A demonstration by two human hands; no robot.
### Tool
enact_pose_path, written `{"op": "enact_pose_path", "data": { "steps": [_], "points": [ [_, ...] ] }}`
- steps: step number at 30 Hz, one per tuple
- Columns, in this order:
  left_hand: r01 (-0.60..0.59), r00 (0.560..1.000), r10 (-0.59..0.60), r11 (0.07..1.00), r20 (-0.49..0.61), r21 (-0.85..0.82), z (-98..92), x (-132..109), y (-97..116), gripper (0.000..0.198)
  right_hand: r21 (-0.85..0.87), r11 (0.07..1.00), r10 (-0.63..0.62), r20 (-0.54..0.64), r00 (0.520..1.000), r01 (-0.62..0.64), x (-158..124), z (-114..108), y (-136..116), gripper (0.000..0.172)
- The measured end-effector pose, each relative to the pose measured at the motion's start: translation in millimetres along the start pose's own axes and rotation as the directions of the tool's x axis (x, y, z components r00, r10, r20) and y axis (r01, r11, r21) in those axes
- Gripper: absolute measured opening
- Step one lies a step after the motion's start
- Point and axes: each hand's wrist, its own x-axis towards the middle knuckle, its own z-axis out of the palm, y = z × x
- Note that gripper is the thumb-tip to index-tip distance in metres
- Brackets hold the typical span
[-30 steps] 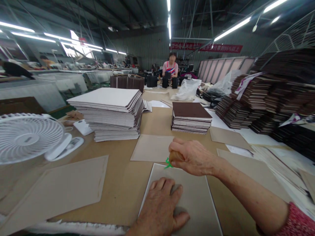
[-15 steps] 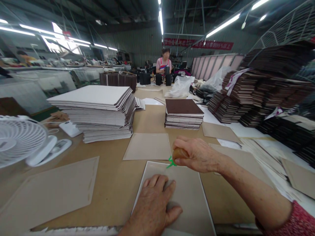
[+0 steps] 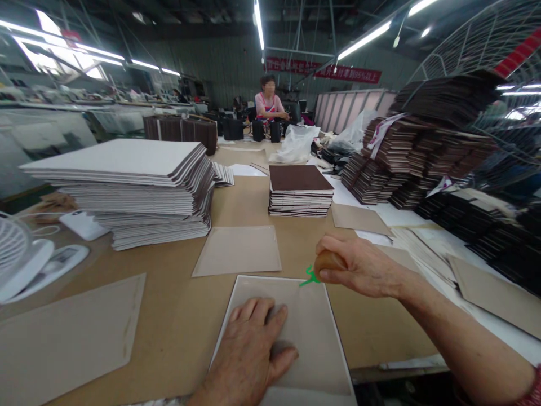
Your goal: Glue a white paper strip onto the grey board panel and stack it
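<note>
Cardboard panel (image 3: 308, 344) with a white edge is lying flat on the kraft-covered worktable (image 3: 177, 332), right in front of the person, and the left hand (image 3: 245, 355) is pressed down on it, open, fingers a bit apart. Right hand (image 3: 363, 266) is closed tight around a stubby wooden handle (image 3: 328, 263), just above the panel's top right corner, with a bright green tuft (image 3: 310, 277) poking out the end; can't really tell what that green bit is. Loose tan sheet (image 3: 236, 252) sits just beyond the panel, with a tall stack of white boards (image 3: 118, 160) and a shorter brown-topped stack (image 3: 300, 179) farther back.
</note>
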Motion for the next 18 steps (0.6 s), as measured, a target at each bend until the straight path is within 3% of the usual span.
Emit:
{"op": "enact_pose_path", "data": {
  "steps": [8,18],
  "points": [
    [-0.016,1.0,0.016,0.999,0.0,0.036,-0.2,0.3,1.3,0.055,0.044,0.989,0.143,0.0,0.99,-0.143,-20.0,-1.8,19.7,0.019],
    [-0.014,0.999,0.013,0.999,0.033,0.03,-2.8,1.6,0.2,0.056,0.137,0.964,0.231,-0.016,0.973,-0.227,-34.4,-3.0,35.3,0.019]
  ]
}}
